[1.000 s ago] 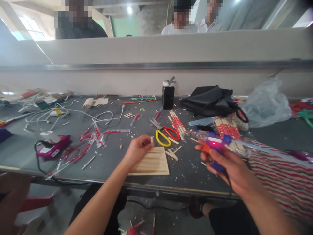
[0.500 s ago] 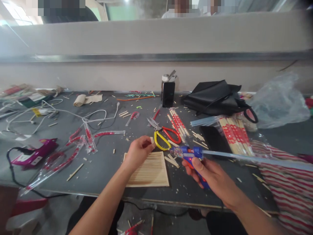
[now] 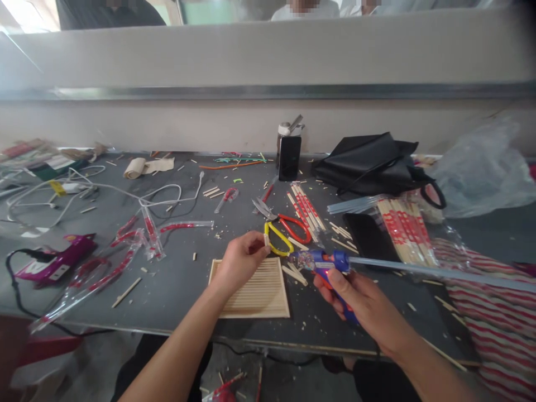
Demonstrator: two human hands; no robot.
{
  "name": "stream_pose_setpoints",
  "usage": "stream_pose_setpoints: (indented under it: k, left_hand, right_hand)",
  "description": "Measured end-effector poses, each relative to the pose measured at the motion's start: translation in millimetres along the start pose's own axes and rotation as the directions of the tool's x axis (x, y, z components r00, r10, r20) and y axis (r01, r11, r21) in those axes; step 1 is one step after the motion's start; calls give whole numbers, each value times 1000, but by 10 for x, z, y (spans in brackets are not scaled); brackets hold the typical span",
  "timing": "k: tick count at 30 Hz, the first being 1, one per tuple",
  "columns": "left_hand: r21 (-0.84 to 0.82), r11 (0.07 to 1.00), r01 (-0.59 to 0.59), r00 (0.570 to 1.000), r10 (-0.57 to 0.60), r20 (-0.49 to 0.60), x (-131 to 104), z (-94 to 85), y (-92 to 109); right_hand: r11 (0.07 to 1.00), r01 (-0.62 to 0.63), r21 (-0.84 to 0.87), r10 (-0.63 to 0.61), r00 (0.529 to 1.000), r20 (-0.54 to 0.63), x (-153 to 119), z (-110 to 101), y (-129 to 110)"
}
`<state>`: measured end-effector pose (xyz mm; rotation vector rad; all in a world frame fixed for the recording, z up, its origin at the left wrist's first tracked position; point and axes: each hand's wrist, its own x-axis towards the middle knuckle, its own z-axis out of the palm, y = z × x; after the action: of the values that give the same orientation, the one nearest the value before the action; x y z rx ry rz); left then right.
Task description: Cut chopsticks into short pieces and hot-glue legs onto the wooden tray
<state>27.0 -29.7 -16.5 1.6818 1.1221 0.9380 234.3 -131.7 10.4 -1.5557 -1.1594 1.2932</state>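
Observation:
My left hand (image 3: 245,257) pinches a short piece of wooden stick (image 3: 266,240) between thumb and fingers, above the far edge of a flat wooden slatted panel (image 3: 255,293). My right hand (image 3: 355,301) is wrapped round the handle of a blue hot glue gun (image 3: 322,262), its nozzle pointing left toward the pinched piece but apart from it. A long clear glue stick (image 3: 419,268) juts from the gun's back. Scissors (image 3: 278,229) with one yellow and one red handle lie partly open just beyond my hands. Cut stick pieces (image 3: 295,274) lie right of the panel.
Bundled sticks in red-printed wrap (image 3: 406,231), a dark phone (image 3: 368,237) and a black bag (image 3: 372,164) lie to the right. Another phone (image 3: 289,159) leans on a bottle at the back. A purple glue gun (image 3: 58,259) and white cables (image 3: 146,198) lie left. People sit beyond the partition.
My left hand has shifted slightly right with the wooden piece, nearer the glue gun's nozzle. The right hand keeps its grip nearly in place. The view has tilted down a little.

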Motion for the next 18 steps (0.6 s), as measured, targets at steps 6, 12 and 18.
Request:
stream_pose_setpoints:
  k: [6, 12, 18]
  left_hand:
    - [13, 1000, 11, 1000, -12, 26, 6, 3, -19]
    - [-2, 1000, 21, 999, -21, 26, -1, 5, -21]
    - [-138, 988, 64, 996, -55, 64, -8, 16, 0]
  right_hand:
    - [999, -31, 11, 31, 999, 34, 19, -13, 37]
    - [999, -43, -7, 43, 998, 37, 19, 16, 29]
    - [999, -32, 3, 32, 999, 41, 26, 2, 54]
